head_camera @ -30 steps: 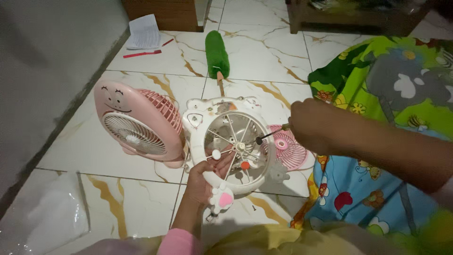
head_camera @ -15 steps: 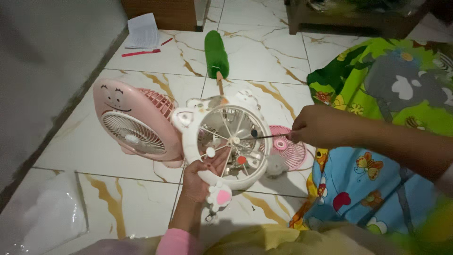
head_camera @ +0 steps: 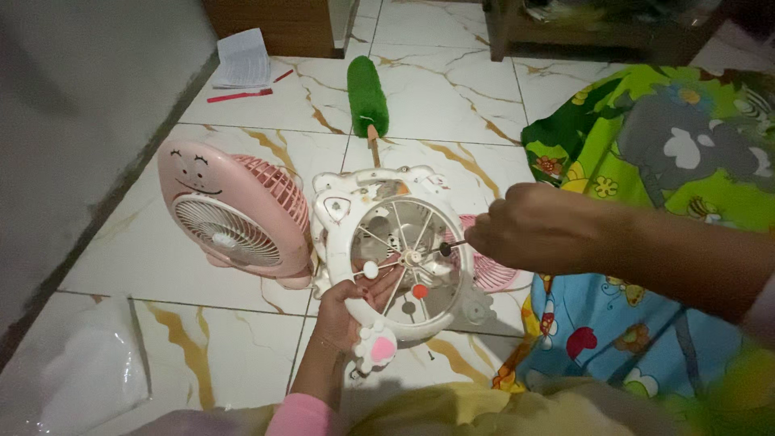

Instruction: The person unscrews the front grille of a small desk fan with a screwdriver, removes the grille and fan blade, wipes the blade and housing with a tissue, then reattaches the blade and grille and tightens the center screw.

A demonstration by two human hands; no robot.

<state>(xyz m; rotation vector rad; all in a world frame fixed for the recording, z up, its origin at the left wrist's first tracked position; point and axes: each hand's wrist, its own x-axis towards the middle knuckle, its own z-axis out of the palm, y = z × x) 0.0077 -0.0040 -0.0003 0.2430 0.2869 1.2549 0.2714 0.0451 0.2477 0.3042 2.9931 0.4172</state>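
1. Two fan parts sit side by side on the pale marbled floor tiles (head_camera: 242, 331) in front of me. At far left lies a clear plastic bag (head_camera: 69, 375) against the grey wall.
2. Next along, the pink fan (head_camera: 234, 214) stands upright on the floor, its grille facing me, with nothing holding it.
3. Behind it, further back, I see a sheet of white paper (head_camera: 242, 58) with a red pen (head_camera: 240, 95) just beside it.
4. My left hand (head_camera: 349, 311) comes up from below in a pink sleeve and grips the lower rim of the white fan housing (head_camera: 339, 211), fingers curled through its spokes. The housing is tilted up toward me and touches the pink fan on its left side.
5. Above the housing, a green duster (head_camera: 367, 95) lies on the tiles, its wooden handle pointing down toward the housing's top edge.
6. My right hand (head_camera: 537, 228) is clenched around a thin screwdriver (head_camera: 450, 245), whose tip points at the centre hub of the housing.
7. A pink grille (head_camera: 492, 274) lies flat behind the housing, partly hidden by it and by my right hand.
8. At far right spreads a bright cartoon-print blanket (head_camera: 678, 137).
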